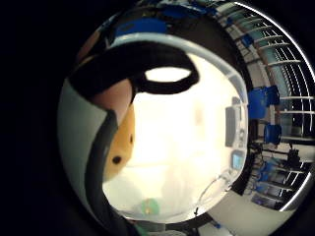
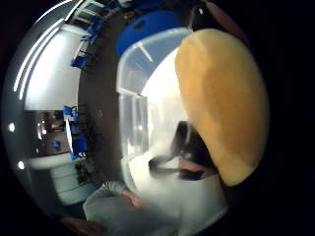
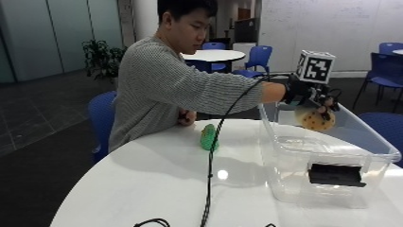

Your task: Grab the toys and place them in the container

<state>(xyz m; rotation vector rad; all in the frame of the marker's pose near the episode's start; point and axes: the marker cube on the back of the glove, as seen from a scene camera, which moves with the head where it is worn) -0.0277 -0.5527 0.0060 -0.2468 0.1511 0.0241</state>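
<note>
My gloved right hand (image 3: 306,96) hangs over the clear plastic container (image 3: 378,146) on the white round table (image 3: 157,175), near the container's far end. Its fingers grip a tan, dark-spotted plush toy (image 3: 318,120), which hangs just above the container's opening. The same toy fills one side of the thumb side palm view (image 2: 221,98) and shows beside my finger in the little finger side view (image 1: 122,142). A green toy (image 3: 208,136) lies on the table to the left of the container, also small in the little finger side view (image 1: 150,206).
The container has a black handle (image 3: 336,174) on its near end. A black cable (image 3: 214,170) runs across the table from my hand. The person's bare left hand (image 3: 184,117) rests at the table's far edge. Blue chairs (image 3: 100,118) stand around.
</note>
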